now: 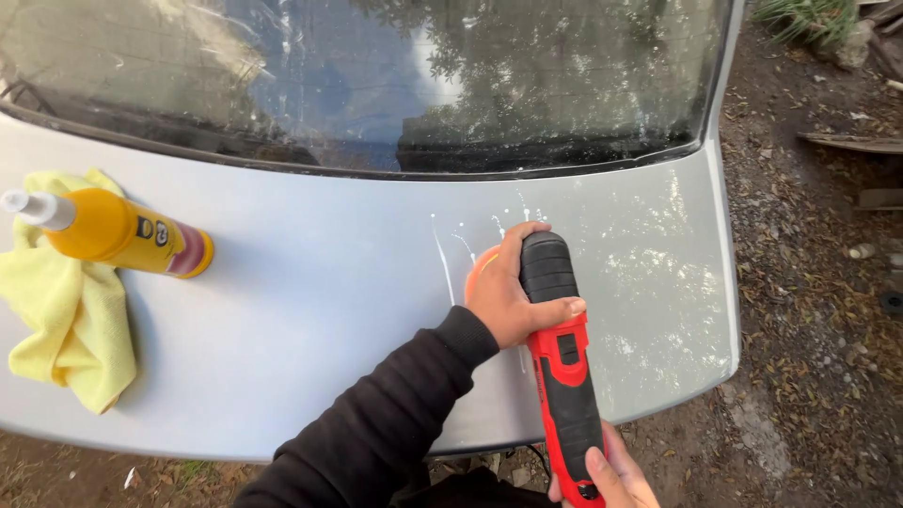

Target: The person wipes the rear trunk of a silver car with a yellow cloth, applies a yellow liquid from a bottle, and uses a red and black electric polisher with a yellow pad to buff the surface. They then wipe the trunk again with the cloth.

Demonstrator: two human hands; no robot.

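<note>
- We hold a red-and-black handheld electric polisher (pixel 561 353) on the silver painted car boot lid (pixel 310 310), just below the rear window glass (pixel 376 75).
- Our left hand (pixel 508 296) is clamped over the black head of the tool, fingers wrapped around it, pressing an orange pad (pixel 482 261) onto the paint.
- Our right hand (pixel 611 475) is closed around the rear of the red handle at the frame's lower edge.
- We judge the tool rigid and moderately heavy; we grip it at head and tail for control.
- White polish streaks (pixel 442 259) lie beside the pad, so the surface is likely slippery.
- A yellow plastic bottle with a white nozzle (pixel 113 230) lies on a soft yellow microfibre cloth (pixel 71 320), well apart to the left.
</note>
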